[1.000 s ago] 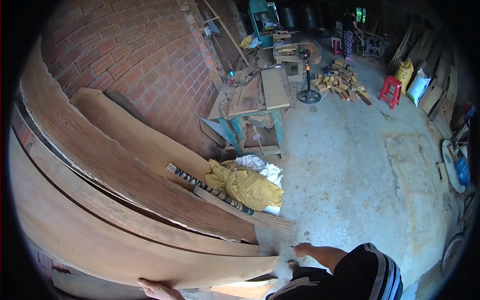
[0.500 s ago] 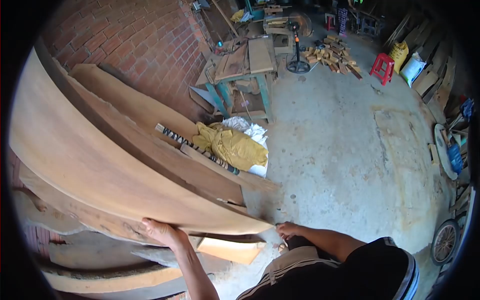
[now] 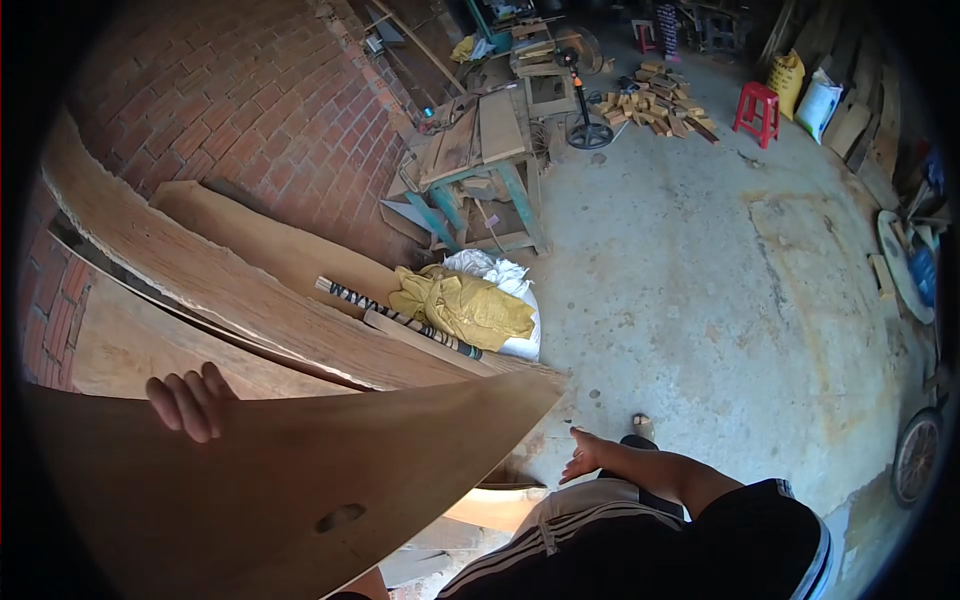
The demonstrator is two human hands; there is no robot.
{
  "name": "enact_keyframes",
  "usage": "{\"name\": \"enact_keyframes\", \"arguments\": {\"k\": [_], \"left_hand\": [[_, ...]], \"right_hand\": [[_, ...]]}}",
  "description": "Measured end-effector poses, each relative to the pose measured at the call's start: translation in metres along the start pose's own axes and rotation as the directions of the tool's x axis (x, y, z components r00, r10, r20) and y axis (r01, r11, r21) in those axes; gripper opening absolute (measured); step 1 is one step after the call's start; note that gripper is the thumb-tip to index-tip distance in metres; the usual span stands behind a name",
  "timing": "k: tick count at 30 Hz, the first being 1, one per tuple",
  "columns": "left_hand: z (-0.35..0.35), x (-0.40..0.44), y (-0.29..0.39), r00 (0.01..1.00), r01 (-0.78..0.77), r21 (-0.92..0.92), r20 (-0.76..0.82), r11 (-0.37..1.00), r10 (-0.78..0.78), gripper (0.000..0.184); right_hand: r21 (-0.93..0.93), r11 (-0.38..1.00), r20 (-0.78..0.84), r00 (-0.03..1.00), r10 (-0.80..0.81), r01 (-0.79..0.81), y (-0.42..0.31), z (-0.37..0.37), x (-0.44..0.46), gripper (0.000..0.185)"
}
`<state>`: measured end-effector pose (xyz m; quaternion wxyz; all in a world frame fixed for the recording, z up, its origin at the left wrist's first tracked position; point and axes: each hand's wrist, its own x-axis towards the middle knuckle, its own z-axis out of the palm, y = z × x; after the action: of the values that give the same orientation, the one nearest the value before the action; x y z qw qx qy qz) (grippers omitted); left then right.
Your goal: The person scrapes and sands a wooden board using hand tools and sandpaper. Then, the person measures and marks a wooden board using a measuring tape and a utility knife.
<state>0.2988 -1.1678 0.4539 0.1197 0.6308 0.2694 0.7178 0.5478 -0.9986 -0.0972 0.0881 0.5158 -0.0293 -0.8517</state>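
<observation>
While the left hand [image 3: 192, 402], palm hidden, curls fingers over a smooth, tapering wooden board [image 3: 300, 465] cut off at lower left, the right hand [image 3: 584, 455] has loosely spread fingers.

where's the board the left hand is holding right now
In the head view, the board fills the lower left, the left hand's fingers over its upper edge; its pointed end reaches right, near but apart from the right hand.

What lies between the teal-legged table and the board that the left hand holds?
In the head view: a yellow sack, white sacking, a broom and other wooden boards.
</observation>
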Motion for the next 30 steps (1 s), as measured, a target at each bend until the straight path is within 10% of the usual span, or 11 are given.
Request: {"name": "enact_keyframes", "arguments": {"k": [3,5,7,10,13,19,30], "left_hand": [[-0.002,0.022,-0.013,0.997,-0.052,0.045,0.056,0.998,0.050,0.019],[-0.031,0.020,-0.026,0.968,-0.227,-0.243,0.054,0.943,0.247,0.019],[-0.022,0.023,-0.038,0.980,-0.197,-0.216,-0.002,0.956,0.201,0.022],[0.040,0.063,-0.072,0.937,-0.034,-0.281,0.324,0.959,0.128,0.027],[0.033,0.059,-0.109,0.963,-0.204,-0.350,0.098,0.914,0.252,0.026],[0.025,0.043,-0.171,0.991,-0.137,-0.183,-0.019,0.974,0.135,0.038],[-0.059,0.042,-0.342,0.965,-0.155,-0.274,-0.247,0.949,0.086,0.025]], "right_hand": [[0.149,0.986,0.129,0.988,-0.089,0.069,-0.053,-0.005,-0.015,0.099],[0.422,0.876,0.313,0.869,-0.383,0.233,-0.094,-0.008,-0.030,0.095],[0.473,0.845,0.354,0.824,-0.442,0.250,-0.135,0.002,-0.067,0.091],[0.269,0.893,0.364,0.821,-0.440,0.360,-0.186,0.023,-0.118,0.085],[0.451,0.856,0.540,0.688,-0.486,0.251,-0.236,0.014,-0.115,0.060],[0.376,0.857,0.418,0.762,-0.495,0.351,-0.322,-0.003,-0.153,0.022],[0.325,0.787,0.383,0.688,-0.617,0.524,-0.507,0.079,-0.174,0.027]]}}
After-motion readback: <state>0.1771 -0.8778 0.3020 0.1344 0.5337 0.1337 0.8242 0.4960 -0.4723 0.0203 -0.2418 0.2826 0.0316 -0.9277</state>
